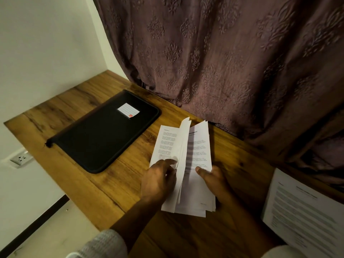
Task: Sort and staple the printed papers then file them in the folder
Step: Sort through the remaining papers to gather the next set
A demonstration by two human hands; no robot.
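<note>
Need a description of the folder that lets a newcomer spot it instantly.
Start at the wooden desk in front of the purple curtain. On its far left part, left of the printed papers, the folder lies flat and shut. It is the only black thing there, a zipped case with rounded corners and a small white lined label on its cover.

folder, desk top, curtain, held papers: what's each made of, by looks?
The folder: black, matte, likely fabric or faux leather; raised rim. The desk top: wood grain and knots, slight sheen, maybe laminate. The curtain: mauve woven cloth, raised motifs, soft folds. The papers: thin white printed sheets, bending freely.
</note>
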